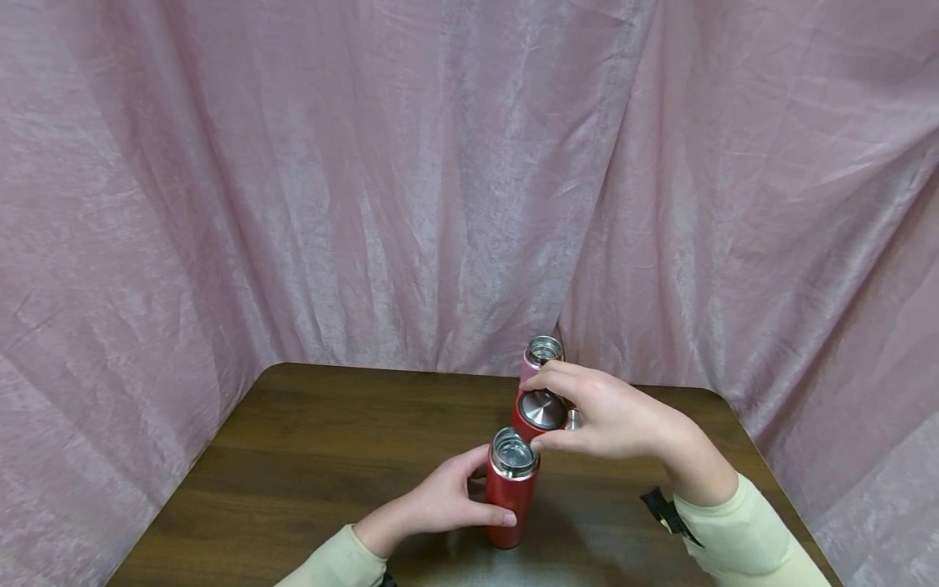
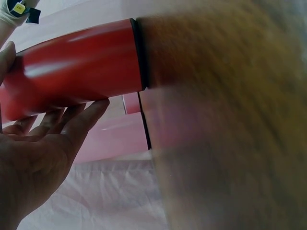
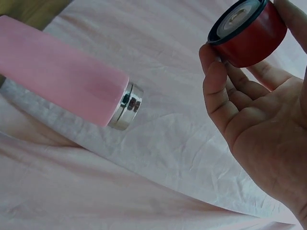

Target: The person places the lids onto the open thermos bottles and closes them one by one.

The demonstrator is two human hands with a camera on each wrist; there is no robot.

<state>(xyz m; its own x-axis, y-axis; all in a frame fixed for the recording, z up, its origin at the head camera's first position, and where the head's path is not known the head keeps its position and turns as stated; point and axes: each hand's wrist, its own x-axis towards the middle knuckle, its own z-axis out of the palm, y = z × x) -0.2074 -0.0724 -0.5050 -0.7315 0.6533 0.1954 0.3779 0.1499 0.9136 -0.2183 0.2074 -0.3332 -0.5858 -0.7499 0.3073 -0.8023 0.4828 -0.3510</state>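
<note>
My left hand [image 1: 443, 499] grips a red thermos bottle [image 1: 506, 507] around its body, thumb in front. The bottle stands upright with its steel mouth uncovered, and its dark base shows at the table surface in the left wrist view. Above and just behind that mouth, my right hand [image 1: 612, 412] holds a red lid [image 3: 254, 40] between thumb and fingers. The lid's silver top faces up in the head view; its pale inner side with a dark rim shows in the right wrist view. Beyond the right hand stands a pink thermos bottle [image 3: 67, 74], also uncovered.
Beside the pink bottle is a small pink piece [image 2: 131, 103], partly hidden, on the dark wooden table [image 1: 330, 440]. Pink curtains [image 1: 367, 187] hang behind the table's back edge and along both sides.
</note>
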